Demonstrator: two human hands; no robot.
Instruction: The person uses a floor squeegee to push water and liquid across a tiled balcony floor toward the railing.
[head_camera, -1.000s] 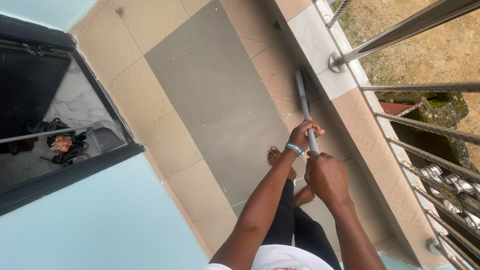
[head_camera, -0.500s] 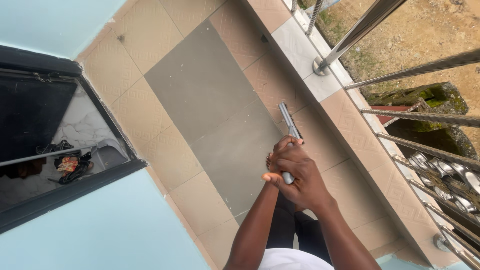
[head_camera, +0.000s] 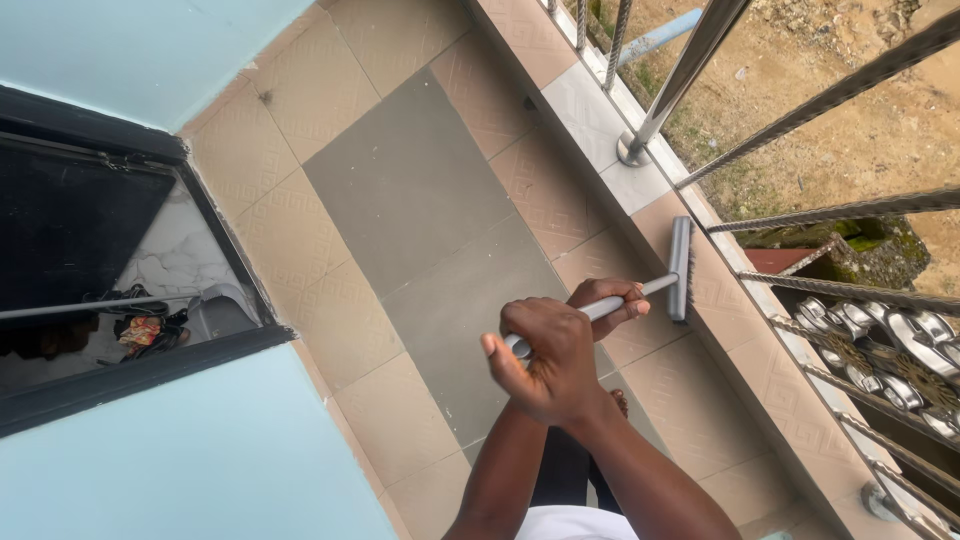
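Both my hands grip the silver handle (head_camera: 658, 286) of a long floor tool. Its flat grey head (head_camera: 680, 268) rests on the beige tiles against the raised ledge (head_camera: 600, 110) under the railing. My right hand (head_camera: 545, 362) is closed round the near end of the handle, thumb sticking out to the left. My left hand (head_camera: 606, 300) holds the handle farther along, closer to the head. My arms reach in from the bottom edge, and my legs in dark trousers show below them.
A steel railing (head_camera: 690, 70) with twisted bars runs along the right, with bare ground below it. At the left, a dark-framed window (head_camera: 150, 360) sits in a pale blue wall (head_camera: 200, 460). Grey and beige tiles (head_camera: 410, 190) cover the balcony floor.
The tool has swung to the right; its head now lies against the ledge by the railing. My hands, stacked together half a second ago, are spread along the handle, and my view has tilted.
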